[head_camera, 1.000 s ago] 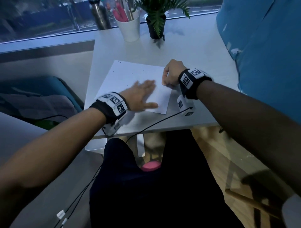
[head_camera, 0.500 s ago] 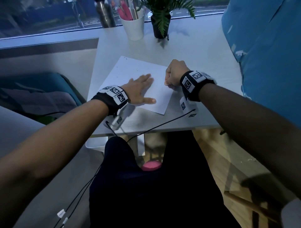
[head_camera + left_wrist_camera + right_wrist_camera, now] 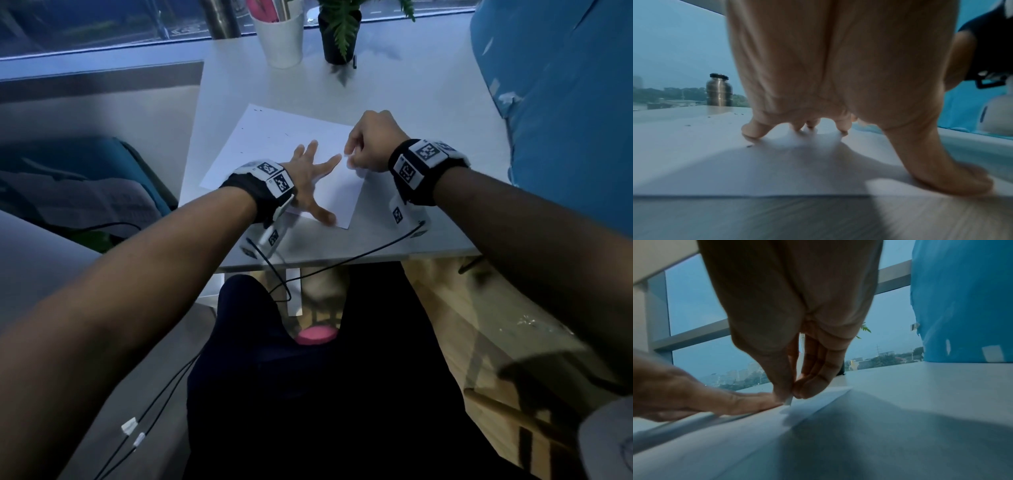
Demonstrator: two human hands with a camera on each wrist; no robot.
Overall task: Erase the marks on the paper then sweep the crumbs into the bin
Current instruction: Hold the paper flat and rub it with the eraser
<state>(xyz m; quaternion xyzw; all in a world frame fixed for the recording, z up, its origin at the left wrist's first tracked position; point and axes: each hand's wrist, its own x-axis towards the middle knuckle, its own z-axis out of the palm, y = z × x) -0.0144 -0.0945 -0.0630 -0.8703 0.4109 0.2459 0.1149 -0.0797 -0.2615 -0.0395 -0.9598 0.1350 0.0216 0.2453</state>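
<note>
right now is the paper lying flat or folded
Flat and spread. The paper lies unfolded on the table, the left hand pressing it down with splayed fingers; no crease shows.

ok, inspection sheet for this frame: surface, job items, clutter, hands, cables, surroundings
Surface: white table, bare at the right.
Job's things: paper lies flat, skewed to the table edge; dark crumbs scattered on its far and left parts; small white eraser tip down on the paper. No bin identified.
Clutter: white cup holding pens, potted plant, steel bottle, all at the far edge.
Hands: left hand spread, fingertips pressing the paper; right hand pinches the eraser.
Cables: black cable from the wrist units hangs over the near edge onto the lap.
Surroundings: window behind; blue cushion at right; pink object under the table.
</note>
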